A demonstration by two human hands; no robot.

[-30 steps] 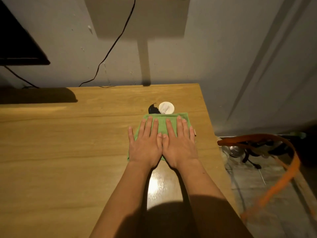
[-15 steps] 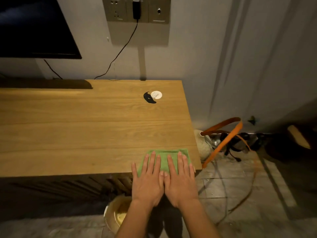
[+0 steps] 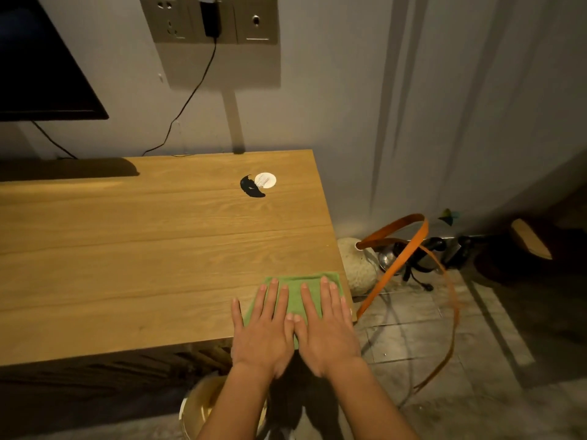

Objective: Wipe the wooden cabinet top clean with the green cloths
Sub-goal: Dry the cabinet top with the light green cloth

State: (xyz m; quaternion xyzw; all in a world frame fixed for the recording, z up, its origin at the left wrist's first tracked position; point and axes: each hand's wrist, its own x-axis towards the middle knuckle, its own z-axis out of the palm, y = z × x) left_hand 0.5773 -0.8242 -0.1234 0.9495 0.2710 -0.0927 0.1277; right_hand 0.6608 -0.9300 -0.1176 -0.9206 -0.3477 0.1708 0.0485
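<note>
A folded green cloth [image 3: 297,289] lies flat at the front right corner of the wooden cabinet top [image 3: 143,249], its near part hanging past the front edge. My left hand [image 3: 263,331] and my right hand [image 3: 327,328] rest side by side on it, palms down, fingers stretched out and slightly spread, thumbs touching. Neither hand curls around the cloth. Only one cloth is in view.
A white round disc [image 3: 265,180] and a black patch [image 3: 251,187] sit near the back right of the top. A dark screen [image 3: 38,68] and a wall socket [image 3: 209,19] with a cable are behind. An orange strap [image 3: 400,258], a pale round lump [image 3: 357,265] and a bucket [image 3: 197,404] are on the floor.
Both hands have dragged the cloth from just below the white disc back to the front right corner. Over the last half second they have stayed nearly still.
</note>
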